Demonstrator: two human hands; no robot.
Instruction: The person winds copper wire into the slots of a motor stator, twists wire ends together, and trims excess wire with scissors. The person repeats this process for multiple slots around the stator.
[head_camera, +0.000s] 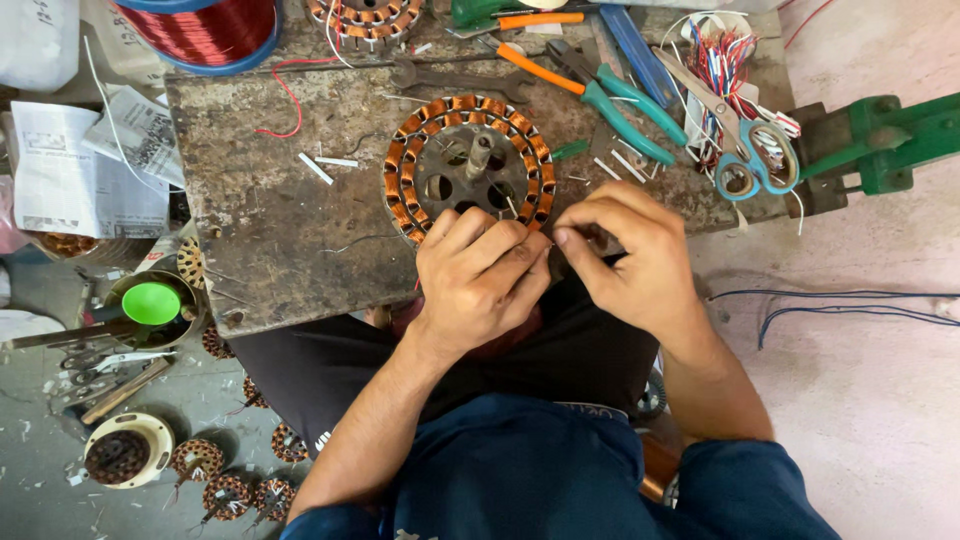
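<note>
Left hand (478, 275), right hand (628, 255): fingers pinched together at rim of round copper-wound stator (468, 166); rusty metal bench (290, 230).

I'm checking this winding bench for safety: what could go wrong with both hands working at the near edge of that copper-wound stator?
1. The stator lies near the board's front edge, so a tug from the left hand or right hand might pull it off.
2. The scissors and pliers lie close by the right hand; a sweep could catch them.
</note>
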